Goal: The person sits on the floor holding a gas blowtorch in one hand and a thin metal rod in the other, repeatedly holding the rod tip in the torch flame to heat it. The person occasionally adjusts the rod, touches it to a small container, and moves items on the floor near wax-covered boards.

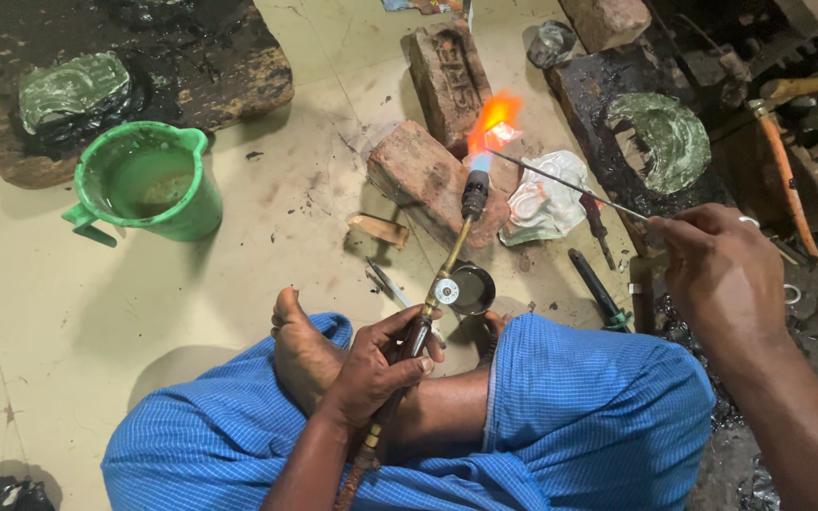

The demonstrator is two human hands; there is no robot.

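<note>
Your left hand (376,364) is clenched around the torch (437,284), whose flame plays over the brick (418,175) ahead of it. Your right hand (717,270) pinches the thin rod (570,186), its tip reaching left into the flame. Open floor (267,246) lies left of your left hand, up to the green jug (149,180). Right of your right hand, dark clutter crowds in; items there are hard to make out. The torch's hose end is cut off below.
</note>
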